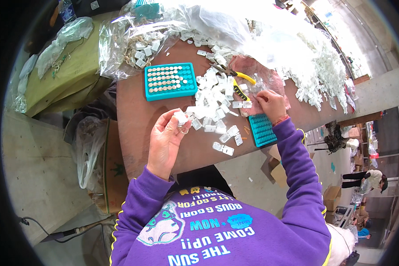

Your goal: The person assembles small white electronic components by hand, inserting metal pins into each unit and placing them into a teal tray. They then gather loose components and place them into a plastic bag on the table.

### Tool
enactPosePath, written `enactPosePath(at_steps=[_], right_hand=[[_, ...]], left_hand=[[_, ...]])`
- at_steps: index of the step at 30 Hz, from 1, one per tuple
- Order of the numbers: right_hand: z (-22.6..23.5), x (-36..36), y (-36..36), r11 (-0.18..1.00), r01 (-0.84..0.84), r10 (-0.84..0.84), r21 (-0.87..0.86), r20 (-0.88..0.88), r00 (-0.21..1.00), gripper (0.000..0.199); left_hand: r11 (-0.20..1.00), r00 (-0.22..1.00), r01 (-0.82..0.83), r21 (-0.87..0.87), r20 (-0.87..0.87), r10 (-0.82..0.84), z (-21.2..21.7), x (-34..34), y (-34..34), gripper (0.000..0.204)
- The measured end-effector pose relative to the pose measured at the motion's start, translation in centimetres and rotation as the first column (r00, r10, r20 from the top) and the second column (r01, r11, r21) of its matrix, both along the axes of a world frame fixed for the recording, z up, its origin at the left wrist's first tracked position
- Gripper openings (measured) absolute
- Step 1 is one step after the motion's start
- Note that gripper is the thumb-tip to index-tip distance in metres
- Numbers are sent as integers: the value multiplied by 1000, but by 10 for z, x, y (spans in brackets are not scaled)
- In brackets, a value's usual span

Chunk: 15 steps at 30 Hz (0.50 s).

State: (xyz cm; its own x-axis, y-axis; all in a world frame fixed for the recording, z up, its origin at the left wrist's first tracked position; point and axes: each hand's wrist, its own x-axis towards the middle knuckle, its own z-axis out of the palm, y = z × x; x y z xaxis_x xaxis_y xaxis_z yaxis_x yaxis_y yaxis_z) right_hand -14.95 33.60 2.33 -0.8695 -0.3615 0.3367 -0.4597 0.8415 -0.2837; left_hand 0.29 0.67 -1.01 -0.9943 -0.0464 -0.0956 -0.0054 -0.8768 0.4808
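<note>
My left hand point(163, 144) is closed around a small white plastic case point(181, 117), held above the table's near side. My right hand point(272, 104) has its fingertips pinched together over a pink cloth point(281, 80); whatever they hold is too small to make out. Between the hands lies a loose pile of white plastic cases point(210, 97). A teal tray point(172, 93) with rows of silver button cells sits beyond my left hand. Pliers point(245, 78) with yellow handles rest beside the cloth. Below my right wrist is a second teal tray point(262, 131) with its hollows showing.
A big heap of white pieces point(314, 71) covers the table's far right. Clear bags with more cases point(144, 51) stand at the far left, beside a green-covered surface point(75, 62). A cardboard box point(113, 166) stands left of the brown table point(135, 115). Another person point(374, 179) is far off right.
</note>
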Motion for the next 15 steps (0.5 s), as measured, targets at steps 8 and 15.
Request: enactPosePath(at_steps=[8,15], right_hand=[[12,12,3,958,93,-15,-271,279,960,11],[13,15,0,923,212,-54,-322,438,898,15]], left_hand=[[999,999,15,37,33,-16,-1,0,0,28],[999,1000,20,39,20,-21,-1,1,0,26]])
